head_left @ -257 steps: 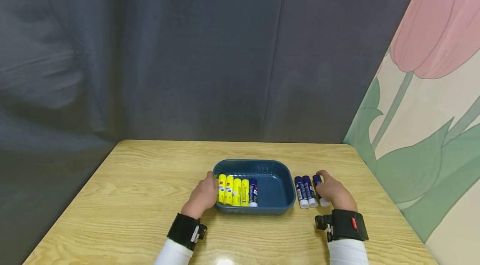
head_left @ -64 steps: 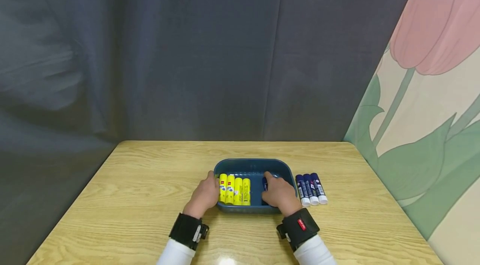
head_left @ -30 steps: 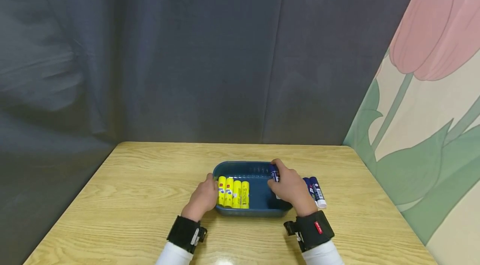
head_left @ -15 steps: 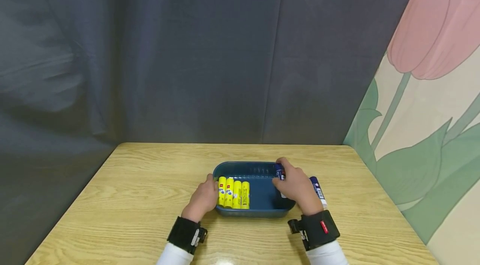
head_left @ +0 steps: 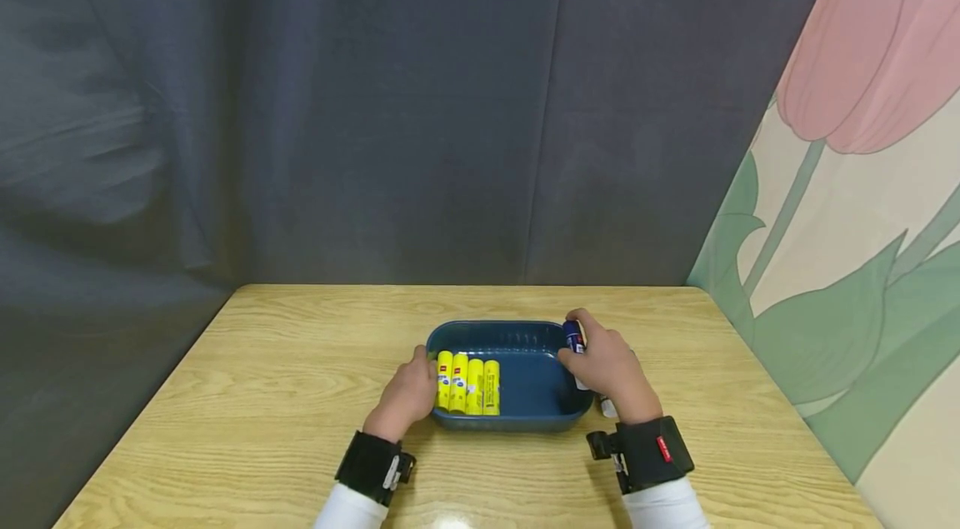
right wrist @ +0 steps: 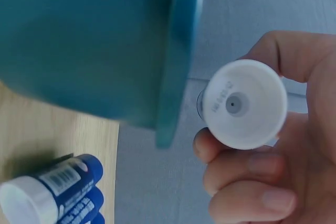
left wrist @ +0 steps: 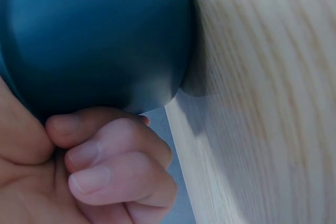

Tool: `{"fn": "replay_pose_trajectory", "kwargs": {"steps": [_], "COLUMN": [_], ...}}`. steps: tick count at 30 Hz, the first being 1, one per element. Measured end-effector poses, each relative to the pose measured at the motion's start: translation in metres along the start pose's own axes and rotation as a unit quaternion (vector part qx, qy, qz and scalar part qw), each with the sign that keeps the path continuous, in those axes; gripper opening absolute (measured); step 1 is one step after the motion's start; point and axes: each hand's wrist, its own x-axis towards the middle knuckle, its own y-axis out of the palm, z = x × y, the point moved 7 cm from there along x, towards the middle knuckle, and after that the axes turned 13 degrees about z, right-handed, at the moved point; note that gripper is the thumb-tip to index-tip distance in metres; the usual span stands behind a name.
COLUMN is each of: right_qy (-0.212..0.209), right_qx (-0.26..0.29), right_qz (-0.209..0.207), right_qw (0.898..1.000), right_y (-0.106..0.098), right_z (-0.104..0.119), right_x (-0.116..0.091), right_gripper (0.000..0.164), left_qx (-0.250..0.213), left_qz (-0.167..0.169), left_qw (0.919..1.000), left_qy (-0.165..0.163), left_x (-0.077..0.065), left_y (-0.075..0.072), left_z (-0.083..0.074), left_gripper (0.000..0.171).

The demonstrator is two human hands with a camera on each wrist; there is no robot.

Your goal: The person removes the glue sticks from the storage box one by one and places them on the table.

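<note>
My left hand grips the left end of a dark blue dish; its fingers are curled against the dish's outer wall. My right hand pinches a dark blue glue stick with a white base, over the dish's right rim in the head view. The right wrist view shows the white base of this glue stick facing the camera, just beyond the dish's rim. Several yellow glue sticks lie side by side in the left half of the dish.
On the wooden table, right of the dish, lie three more blue glue sticks, mostly hidden by my right hand in the head view. A dark grey curtain hangs behind the table, and a flower-patterned wall stands at right.
The blue glue stick that lay beside the yellow ones was picked up by my right hand, raised and carried rightward to the dish's right rim. My left hand stays on the dish.
</note>
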Motion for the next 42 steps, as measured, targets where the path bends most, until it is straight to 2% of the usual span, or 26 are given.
{"fn": "replay_pose_trajectory", "kwargs": {"steps": [14, 42], "right_qy": [-0.009, 0.019], "right_qx": [0.014, -0.008], "right_qz": [-0.011, -0.002], "right_qw": [1.0, 1.0], "right_y": [-0.016, -0.029], "right_z": [-0.015, -0.037], "right_x": [-0.004, -0.009], "right_gripper": [0.051, 0.051], "left_qx": [0.005, 0.002], "left_qz": [-0.003, 0.001], "left_qw": [0.9999, 1.0], "left_qy": [0.011, 0.007], "left_x": [0.0, 0.002], "left_y": [-0.001, 0.001], "left_z": [0.0, 0.001], "left_gripper": [0.045, 0.045]}}
